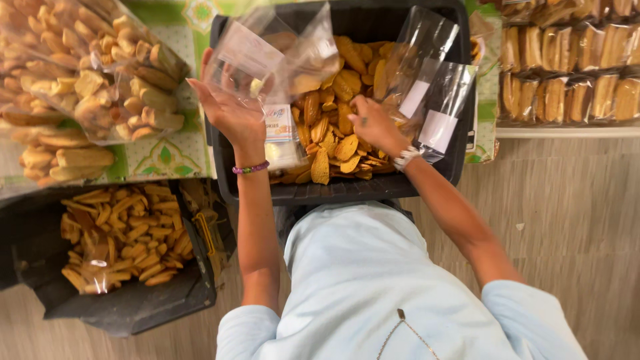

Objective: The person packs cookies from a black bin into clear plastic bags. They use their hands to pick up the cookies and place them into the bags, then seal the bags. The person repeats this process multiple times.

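The left hand (230, 110) holds a clear plastic bag (267, 57) open above the left end of the black crate (347, 190). The right hand (373, 123) is closed down among the golden biscuits (333, 143) in the crate's middle, though whether it grips any I cannot tell. Further empty clear bags (433, 93) lean at the crate's right end.

Counter (170, 157): green and cream patterned cover, far left.
On counter: clear bags of biscuits (100, 80), piled at the left; black crate of golden crisps (347, 190), centre.
Shelf (567, 132): white edge, far right, carrying rows of wrapped biscuit packs (567, 67).
Floor (573, 220): pale wood boards, with a black bin of biscuit sticks (133, 303) at near left.
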